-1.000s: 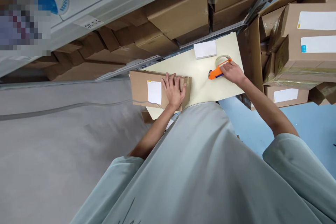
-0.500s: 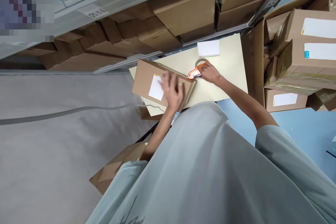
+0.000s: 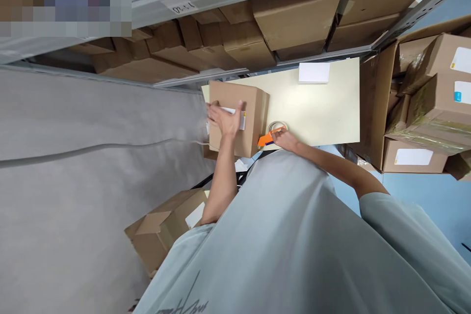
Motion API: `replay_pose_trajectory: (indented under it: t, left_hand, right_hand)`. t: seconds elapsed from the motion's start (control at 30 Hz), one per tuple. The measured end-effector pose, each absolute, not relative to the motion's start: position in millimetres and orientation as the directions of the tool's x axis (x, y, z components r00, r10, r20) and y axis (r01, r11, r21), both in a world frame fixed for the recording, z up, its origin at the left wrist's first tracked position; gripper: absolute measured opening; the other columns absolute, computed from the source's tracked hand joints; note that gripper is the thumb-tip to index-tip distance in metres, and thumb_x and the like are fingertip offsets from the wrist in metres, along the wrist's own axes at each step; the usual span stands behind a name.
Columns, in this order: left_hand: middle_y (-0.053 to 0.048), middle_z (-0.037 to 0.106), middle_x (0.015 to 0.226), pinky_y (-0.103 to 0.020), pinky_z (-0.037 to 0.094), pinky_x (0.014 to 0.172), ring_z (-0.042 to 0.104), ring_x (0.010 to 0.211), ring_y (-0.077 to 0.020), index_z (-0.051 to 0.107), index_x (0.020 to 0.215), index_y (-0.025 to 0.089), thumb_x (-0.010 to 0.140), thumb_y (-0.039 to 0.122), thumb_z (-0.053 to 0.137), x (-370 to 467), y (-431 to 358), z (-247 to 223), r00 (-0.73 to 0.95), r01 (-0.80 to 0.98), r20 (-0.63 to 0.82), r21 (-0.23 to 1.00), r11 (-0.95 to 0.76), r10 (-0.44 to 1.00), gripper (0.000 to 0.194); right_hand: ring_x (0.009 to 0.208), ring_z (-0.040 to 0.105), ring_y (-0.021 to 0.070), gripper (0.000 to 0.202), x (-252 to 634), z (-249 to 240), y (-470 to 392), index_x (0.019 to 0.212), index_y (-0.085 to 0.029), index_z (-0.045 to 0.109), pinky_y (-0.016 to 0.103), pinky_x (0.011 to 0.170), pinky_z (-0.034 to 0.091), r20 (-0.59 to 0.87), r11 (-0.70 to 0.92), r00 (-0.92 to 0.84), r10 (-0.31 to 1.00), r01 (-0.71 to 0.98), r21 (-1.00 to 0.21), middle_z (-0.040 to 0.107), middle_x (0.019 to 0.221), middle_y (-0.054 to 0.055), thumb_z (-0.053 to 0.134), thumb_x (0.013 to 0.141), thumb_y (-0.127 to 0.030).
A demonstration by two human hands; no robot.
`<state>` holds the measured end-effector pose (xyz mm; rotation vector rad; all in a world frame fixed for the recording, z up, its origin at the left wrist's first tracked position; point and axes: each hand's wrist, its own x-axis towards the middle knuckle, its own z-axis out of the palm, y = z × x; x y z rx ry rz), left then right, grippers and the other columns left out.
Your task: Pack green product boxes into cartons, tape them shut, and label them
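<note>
Head view, carton: brown box (image 3: 250,108) sits on the left end of the desk (image 3: 324,113), nearest the grey surface (image 3: 91,206).
Carton label: white label (image 3: 242,121) on the upper face, partly covered by fingers.
Left hand: left hand (image 3: 226,120) lies open on the upper face of the brown box, fingers spread, thumb apart.
Tape dispenser: orange tape dispenser (image 3: 265,139) is just beside the right side of the brown box, at the near edge of the desk; contact with the box cannot be told.
Tape roll: pale ring (image 3: 276,125) mounted on the dispenser.
Right hand: right hand (image 3: 285,140) is closed around the orange tape dispenser.
Paper stack: white stack (image 3: 314,72) at the far edge of the desk.
Lower left: labelled carton (image 3: 172,225) beside the left arm.
Right side: large open carton (image 3: 372,108) holds taped boxes (image 3: 419,117).
Beyond desk: metal shelf (image 3: 221,0) above a row of cartons (image 3: 298,14).
</note>
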<state>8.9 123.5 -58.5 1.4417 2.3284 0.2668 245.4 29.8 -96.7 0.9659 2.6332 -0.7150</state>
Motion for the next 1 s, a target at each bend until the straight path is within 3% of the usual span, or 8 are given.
replay_pose_trajectory:
  t: [0.13,0.47,0.77,0.87,1.0]
  left_hand:
    - [-0.027,0.022,0.186,-0.069,0.0,0.141,0.012,0.176,-0.0424,0.036,0.172,0.015,0.092,0.075,0.073,64,130,-54,-0.286,0.877,-0.173,0.348,0.33,0.942,0.106]
    - [-0.022,0.016,0.189,-0.066,-0.003,0.141,0.005,0.178,-0.0411,0.038,0.177,0.02,0.097,0.072,0.067,78,119,-53,-0.169,0.906,-0.178,0.36,0.224,0.969,0.099]
    - [-0.023,0.017,0.188,-0.063,-0.006,0.141,0.006,0.178,-0.039,0.038,0.176,0.019,0.098,0.071,0.066,82,117,-51,-0.166,0.916,-0.183,0.336,0.22,0.969,0.098]
    - [-0.024,0.018,0.188,-0.064,-0.006,0.14,0.006,0.178,-0.0389,0.037,0.177,0.018,0.098,0.07,0.065,82,116,-50,-0.162,0.913,-0.173,0.347,0.214,0.971,0.098]
    - [-0.023,0.02,0.188,-0.064,-0.004,0.141,0.007,0.178,-0.0384,0.037,0.176,0.021,0.097,0.071,0.066,83,115,-48,-0.166,0.91,-0.177,0.353,0.22,0.97,0.097]
  right_hand:
    - [0.093,0.08,0.027,0.041,231,-96,19,0.136,0.003,0.066,0.042,0.097,0.056,-0.384,0.675,-0.781,0.492,0.621,-0.398,0.084,0.107,0.022,0.04,0.104,0.001]
    - [0.097,0.081,0.0294,0.04,290,-99,-11,0.14,0.002,0.061,0.045,0.103,0.052,-0.424,0.582,-0.732,0.534,0.682,-0.443,0.083,0.109,0.024,0.044,0.105,-0.004]
    - [0.089,0.076,0.0326,0.041,484,-109,49,0.133,0.006,0.063,0.053,0.113,0.041,-0.519,0.373,-0.378,0.767,0.92,-0.118,0.082,0.106,0.029,0.042,0.107,-0.018]
    - [0.094,0.078,0.0339,0.046,491,-113,86,0.134,0.008,0.063,0.054,0.113,0.044,-0.491,0.397,-0.388,0.78,0.913,-0.091,0.082,0.106,0.028,0.042,0.109,-0.024]
    - [0.102,0.08,0.0352,0.052,437,-121,142,0.139,0.013,0.057,0.055,0.113,0.048,-0.43,0.415,-0.416,0.801,0.904,-0.102,0.081,0.108,0.027,0.036,0.111,-0.025]
